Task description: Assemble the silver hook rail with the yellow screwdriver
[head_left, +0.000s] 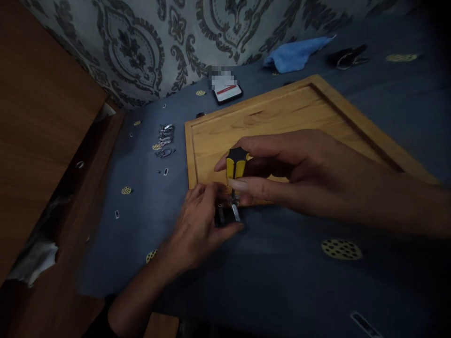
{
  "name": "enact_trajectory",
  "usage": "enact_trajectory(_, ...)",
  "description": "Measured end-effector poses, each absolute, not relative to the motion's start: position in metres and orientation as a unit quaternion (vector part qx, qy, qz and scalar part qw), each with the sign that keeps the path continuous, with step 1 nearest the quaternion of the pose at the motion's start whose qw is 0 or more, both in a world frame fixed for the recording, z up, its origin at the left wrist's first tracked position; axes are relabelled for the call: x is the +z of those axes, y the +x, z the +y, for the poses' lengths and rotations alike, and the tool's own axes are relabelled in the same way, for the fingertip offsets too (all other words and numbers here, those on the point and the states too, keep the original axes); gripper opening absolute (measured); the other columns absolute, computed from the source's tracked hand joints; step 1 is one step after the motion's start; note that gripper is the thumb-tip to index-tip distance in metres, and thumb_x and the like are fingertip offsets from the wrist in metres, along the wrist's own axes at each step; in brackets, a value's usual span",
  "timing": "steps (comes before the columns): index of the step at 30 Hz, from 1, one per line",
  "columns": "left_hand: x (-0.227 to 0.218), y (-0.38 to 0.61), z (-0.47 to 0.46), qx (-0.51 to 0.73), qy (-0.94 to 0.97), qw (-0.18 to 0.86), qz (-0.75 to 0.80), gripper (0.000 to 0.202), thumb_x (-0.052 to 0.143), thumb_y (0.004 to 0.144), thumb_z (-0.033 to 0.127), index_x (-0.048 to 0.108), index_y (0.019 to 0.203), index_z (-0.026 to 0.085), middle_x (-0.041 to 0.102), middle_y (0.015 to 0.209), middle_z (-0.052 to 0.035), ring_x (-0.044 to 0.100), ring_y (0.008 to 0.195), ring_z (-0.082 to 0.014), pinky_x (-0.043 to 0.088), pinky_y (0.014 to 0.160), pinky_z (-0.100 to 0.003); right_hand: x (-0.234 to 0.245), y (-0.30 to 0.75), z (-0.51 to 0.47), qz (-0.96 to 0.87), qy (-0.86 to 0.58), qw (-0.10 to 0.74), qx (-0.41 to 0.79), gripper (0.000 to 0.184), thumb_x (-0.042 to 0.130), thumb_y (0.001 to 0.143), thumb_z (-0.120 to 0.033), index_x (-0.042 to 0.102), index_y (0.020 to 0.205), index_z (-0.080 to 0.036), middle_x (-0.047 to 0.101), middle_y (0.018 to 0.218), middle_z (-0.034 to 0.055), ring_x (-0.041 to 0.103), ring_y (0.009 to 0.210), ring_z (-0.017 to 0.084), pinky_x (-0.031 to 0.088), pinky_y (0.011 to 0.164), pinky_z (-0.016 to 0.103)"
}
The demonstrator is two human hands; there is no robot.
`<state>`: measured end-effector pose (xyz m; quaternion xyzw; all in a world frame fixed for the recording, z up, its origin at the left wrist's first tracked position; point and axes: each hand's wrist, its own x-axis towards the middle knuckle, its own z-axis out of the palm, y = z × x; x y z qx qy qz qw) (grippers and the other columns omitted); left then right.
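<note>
Left hand [197,227] fingers pinch small metal part [230,213] | right hand [303,173] fingers pinch screwdriver [236,163] | upright, tip down

Blue sheet [282,281] bears wooden board [282,112], phone [227,89], blue cloth [292,54], metal clips [165,138]

Two hands [197,230] [303,173], one screwdriver [236,163], one board [282,112]
</note>
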<state>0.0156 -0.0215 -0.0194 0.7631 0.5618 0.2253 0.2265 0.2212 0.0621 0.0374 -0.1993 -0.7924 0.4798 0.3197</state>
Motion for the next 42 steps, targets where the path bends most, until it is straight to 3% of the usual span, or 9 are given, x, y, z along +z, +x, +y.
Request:
enact_trajectory(5,-0.018,0.017,-0.020,0.210,0.759,0.238,0.568,0.047,0.081,0.084,0.023,0.049,0.119,0.024,0.073,0.109,-0.0041,0.067,0.112,-0.0319,0.055,0.099,-0.052,0.039,0.211,0.062,-0.770,-0.167,0.328,0.521,0.030,0.071,0.097,-0.028,0.053,0.074,-0.023,0.058,0.066,-0.0070,0.060,0.058,0.009,0.045,0.050,0.022)
enact_trajectory(10,-0.020,0.016,-0.021,0.224,0.769,0.229,0.553,0.052,0.080,0.085,0.022,0.047,0.126,0.025,0.072,0.116,-0.0045,0.067,0.115,-0.0314,0.055,0.101,-0.052,0.036,0.200,0.063,-0.746,-0.180,0.334,0.547,0.032,0.071,0.094,-0.019,0.047,0.073,-0.024,0.056,0.066,-0.0084,0.063,0.056,0.008,0.046,0.049,0.021)
enact_trajectory(16,-0.022,0.015,-0.020,0.230,0.769,0.229,0.551,0.053,0.080,0.086,0.027,0.047,0.128,0.025,0.072,0.115,-0.0050,0.068,0.114,-0.0318,0.054,0.101,-0.051,0.035,0.204,0.064,-0.731,-0.203,0.337,0.558,0.023,0.076,0.092,-0.026,0.056,0.081,-0.024,0.063,0.075,-0.0064,0.067,0.058,0.010,0.050,0.048,0.023)
enact_trajectory(21,-0.022,0.016,-0.020,0.228,0.759,0.232,0.564,0.043,0.080,0.084,0.029,0.048,0.112,0.026,0.072,0.109,-0.0035,0.067,0.110,-0.0304,0.054,0.099,-0.050,0.042,0.212,0.067,-0.752,-0.189,0.301,0.554,0.020,0.069,0.094,-0.027,0.057,0.079,-0.025,0.069,0.077,-0.0039,0.070,0.065,0.014,0.054,0.054,0.027)
enact_trajectory(31,-0.016,0.018,-0.019,0.210,0.754,0.250,0.569,0.048,0.082,0.084,0.026,0.049,0.118,0.025,0.073,0.114,-0.0051,0.067,0.116,-0.0323,0.054,0.102,-0.051,0.040,0.209,0.064,-0.796,-0.243,0.341,0.437,0.028,0.073,0.094,-0.033,0.056,0.072,-0.025,0.060,0.067,-0.0043,0.057,0.057,0.011,0.043,0.048,0.027)
enact_trajectory(33,-0.017,0.017,-0.019,0.213,0.756,0.250,0.566,0.050,0.082,0.084,0.026,0.048,0.121,0.025,0.073,0.116,-0.0051,0.067,0.119,-0.0325,0.054,0.105,-0.052,0.044,0.210,0.064,-0.797,-0.240,0.344,0.434,0.028,0.072,0.093,-0.030,0.054,0.071,-0.025,0.057,0.065,-0.0048,0.054,0.055,0.011,0.041,0.047,0.027)
enact_trajectory(38,-0.022,0.016,-0.020,0.229,0.764,0.234,0.557,0.046,0.081,0.085,0.028,0.049,0.118,0.026,0.074,0.114,-0.0046,0.067,0.116,-0.0321,0.055,0.102,-0.052,0.053,0.215,0.066,-0.813,-0.205,0.288,0.463,0.024,0.065,0.095,-0.029,0.053,0.074,-0.026,0.066,0.072,-0.0033,0.061,0.060,0.012,0.043,0.048,0.027)
enact_trajectory(42,-0.022,0.016,-0.021,0.233,0.762,0.234,0.557,0.045,0.081,0.085,0.025,0.049,0.117,0.026,0.073,0.111,-0.0032,0.067,0.115,-0.0306,0.056,0.102,-0.050,0.050,0.217,0.067,-0.813,-0.194,0.300,0.460,0.031,0.068,0.096,-0.027,0.049,0.071,-0.025,0.056,0.064,-0.0052,0.055,0.055,0.011,0.040,0.049,0.028)
